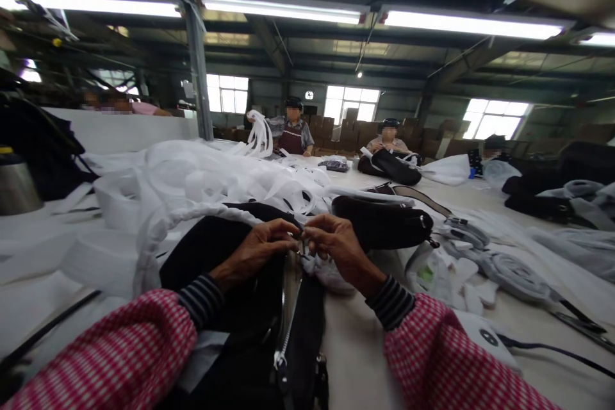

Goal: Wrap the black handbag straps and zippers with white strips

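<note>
My left hand (257, 248) and my right hand (340, 248) meet in front of me, thumb and fingers of each pinched together. Between the fingertips is a small item at the far end of a black bag (240, 320); a bit of metal shows there, but its kind is unclear. The bag lies below my hands with a metal zipper (287, 327) running toward me. Its zipper slider (280, 362) is at the near end. White wrapping (319, 269) bulges under my right fingers. A white padded strip (187, 214) arches behind my left hand.
A heap of white strips (206, 173) covers the table beyond. Another black bag (384, 221) lies right of centre. Coiled grey straps (514, 272), a white device (485, 336) with a cord and a steel flask (16, 186) are around. Two people (292, 131) work across the table.
</note>
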`<state>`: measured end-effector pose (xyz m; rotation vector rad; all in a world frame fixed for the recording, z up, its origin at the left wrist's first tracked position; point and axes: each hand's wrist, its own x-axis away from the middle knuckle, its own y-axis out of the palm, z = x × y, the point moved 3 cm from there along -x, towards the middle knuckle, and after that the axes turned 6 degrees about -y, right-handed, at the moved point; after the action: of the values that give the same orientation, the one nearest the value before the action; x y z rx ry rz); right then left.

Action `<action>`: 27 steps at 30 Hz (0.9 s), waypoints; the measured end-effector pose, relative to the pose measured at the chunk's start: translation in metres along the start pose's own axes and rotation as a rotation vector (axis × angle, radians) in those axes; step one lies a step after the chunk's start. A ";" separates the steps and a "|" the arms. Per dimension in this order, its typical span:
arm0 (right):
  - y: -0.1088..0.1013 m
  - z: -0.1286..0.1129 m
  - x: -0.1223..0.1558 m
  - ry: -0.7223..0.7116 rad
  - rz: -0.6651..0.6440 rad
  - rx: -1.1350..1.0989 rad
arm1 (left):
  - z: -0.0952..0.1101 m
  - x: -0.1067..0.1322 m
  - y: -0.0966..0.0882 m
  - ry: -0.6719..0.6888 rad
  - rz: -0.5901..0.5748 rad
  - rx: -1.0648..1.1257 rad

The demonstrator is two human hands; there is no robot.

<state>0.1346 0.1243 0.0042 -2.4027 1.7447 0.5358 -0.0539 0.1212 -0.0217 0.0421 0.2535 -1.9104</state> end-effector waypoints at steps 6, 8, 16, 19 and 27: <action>0.002 0.000 -0.004 0.006 0.012 0.019 | 0.003 0.001 -0.001 0.010 0.043 0.085; 0.006 0.003 -0.001 0.038 -0.029 0.051 | 0.004 0.002 0.000 0.007 0.043 0.108; 0.016 0.017 0.007 0.158 -0.005 -0.010 | 0.011 0.008 0.005 0.040 0.066 0.064; 0.018 0.019 0.008 0.179 0.005 -0.064 | 0.012 0.009 0.005 0.046 0.087 0.025; 0.017 0.025 0.007 0.209 0.013 -0.085 | 0.008 0.009 0.004 0.049 0.120 -0.014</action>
<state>0.1157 0.1201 -0.0194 -2.5907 1.8534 0.3788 -0.0524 0.1104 -0.0154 0.0930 0.2911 -1.7900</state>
